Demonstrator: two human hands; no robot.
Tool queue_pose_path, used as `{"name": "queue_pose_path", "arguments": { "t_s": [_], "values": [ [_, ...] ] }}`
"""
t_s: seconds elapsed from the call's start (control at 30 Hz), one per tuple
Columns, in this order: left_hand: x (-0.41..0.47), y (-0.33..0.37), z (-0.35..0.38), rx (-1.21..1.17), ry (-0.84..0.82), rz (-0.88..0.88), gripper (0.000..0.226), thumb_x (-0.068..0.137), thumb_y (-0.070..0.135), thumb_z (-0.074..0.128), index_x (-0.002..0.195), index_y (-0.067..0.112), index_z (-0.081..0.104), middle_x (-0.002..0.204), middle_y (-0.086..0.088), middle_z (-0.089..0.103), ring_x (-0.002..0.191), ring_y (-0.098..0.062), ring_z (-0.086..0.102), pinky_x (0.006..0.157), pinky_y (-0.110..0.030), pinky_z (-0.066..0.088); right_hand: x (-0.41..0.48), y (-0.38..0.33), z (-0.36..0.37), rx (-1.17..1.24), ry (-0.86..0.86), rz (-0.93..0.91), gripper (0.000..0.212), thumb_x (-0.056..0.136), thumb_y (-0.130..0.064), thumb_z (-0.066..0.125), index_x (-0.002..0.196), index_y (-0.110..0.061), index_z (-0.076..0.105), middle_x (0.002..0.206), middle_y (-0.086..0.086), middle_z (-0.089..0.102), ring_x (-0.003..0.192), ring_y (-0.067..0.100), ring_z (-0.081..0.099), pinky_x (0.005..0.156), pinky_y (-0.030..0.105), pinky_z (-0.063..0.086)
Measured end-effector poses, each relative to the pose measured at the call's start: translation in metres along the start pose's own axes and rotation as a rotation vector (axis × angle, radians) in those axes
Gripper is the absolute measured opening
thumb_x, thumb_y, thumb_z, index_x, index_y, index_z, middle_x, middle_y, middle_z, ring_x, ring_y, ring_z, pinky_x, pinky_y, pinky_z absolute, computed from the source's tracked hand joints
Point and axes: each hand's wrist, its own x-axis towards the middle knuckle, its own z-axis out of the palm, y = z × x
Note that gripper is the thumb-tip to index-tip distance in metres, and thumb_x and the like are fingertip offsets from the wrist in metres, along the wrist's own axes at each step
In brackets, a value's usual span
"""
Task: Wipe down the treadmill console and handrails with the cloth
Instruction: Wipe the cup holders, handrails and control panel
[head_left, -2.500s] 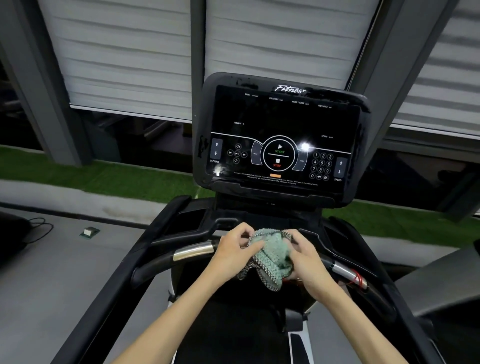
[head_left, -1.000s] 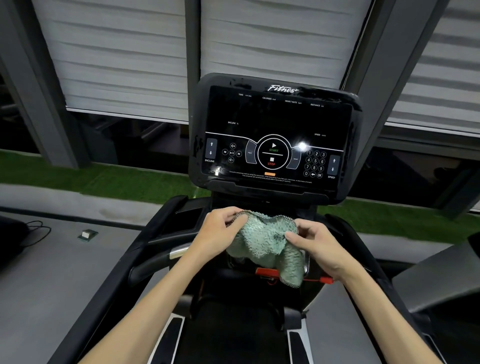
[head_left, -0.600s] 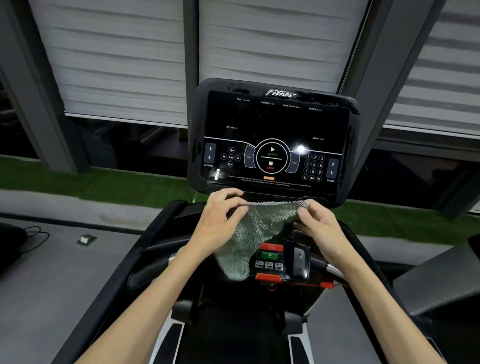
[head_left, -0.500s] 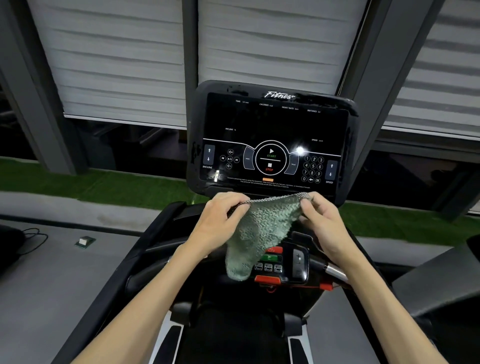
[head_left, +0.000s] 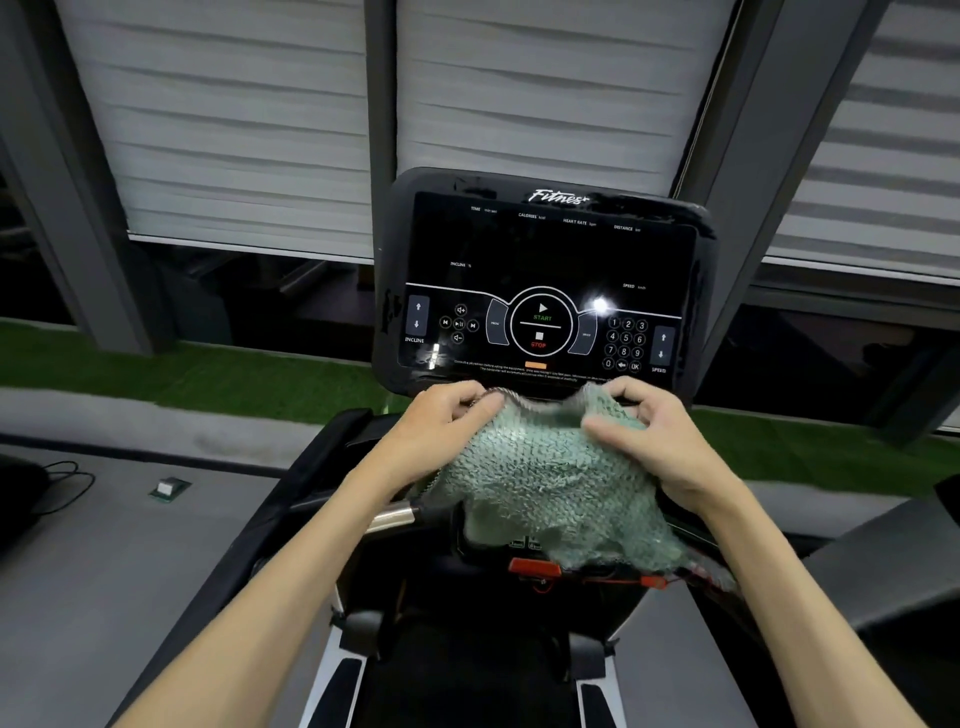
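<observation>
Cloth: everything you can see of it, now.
The cloth is pale green with a coarse, looped knit look, soft and limp. It is opened out, not bunched, held up by its top edge: the left hand pinches the top-left corner, the right hand grips the top-right. It hangs just below the console, draping over the button panel; a red strip shows under its bottom edge. Whether it touches the console is unclear.

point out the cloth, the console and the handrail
cloth (head_left: 550, 483), head view, middle of its green weave
console (head_left: 545, 254), head view, dark upper screen
handrail (head_left: 393, 516), head view, chrome section left of the cloth
</observation>
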Motion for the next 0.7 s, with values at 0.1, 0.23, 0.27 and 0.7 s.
{"name": "queue_pose_path", "arguments": {
  "t_s": [0.1,0.23,0.27,0.7],
  "values": [
    [-0.001,-0.003,-0.009,0.069,-0.204,-0.075,0.027,0.072,0.040,0.081,0.092,0.028,0.068,0.097,0.009,0.066,0.088,-0.011,0.060,0.081,-0.027,0.044,-0.002,0.002,-0.013,-0.119,-0.247,0.136,0.044,0.058,-0.008,0.090,0.095,-0.017,0.067,0.096,0.007,0.071,0.087,0.025,0.069,0.072,0.035,0.057],
    [-0.002,-0.009,-0.012,0.325,-0.253,-0.062,0.027,0.070,0.012,0.081,0.091,0.025,0.069,0.093,0.006,0.068,0.084,-0.008,0.061,0.073,-0.027,0.050,-0.005,0.005,-0.020,-0.291,-0.317,0.153,0.056,0.059,-0.009,0.089,0.109,-0.023,0.069,0.110,-0.005,0.070,0.103,0.011,0.065,0.090,0.028,0.052],
    [-0.002,-0.011,-0.011,0.341,-0.198,-0.061,0.023,0.072,0.005,0.073,0.085,0.024,0.069,0.084,0.003,0.067,0.074,-0.010,0.058,0.067,-0.028,0.048,-0.004,0.006,-0.021,-0.324,-0.331,0.152,0.055,0.059,-0.010,0.090,0.109,-0.023,0.069,0.110,-0.007,0.070,0.103,0.008,0.065,0.091,0.024,0.051],
    [-0.014,-0.025,-0.007,-0.307,-0.014,-0.059,0.026,0.087,0.001,0.067,0.101,0.021,0.060,0.095,-0.008,0.073,0.063,-0.019,0.057,0.058,-0.030,0.046,-0.005,0.035,-0.034,-0.223,0.111,-0.113,0.042,0.087,0.019,0.042,0.081,-0.022,0.046,0.075,0.015,0.048,0.059,0.023,0.047,0.051,0.032,0.036]
  ]
}}
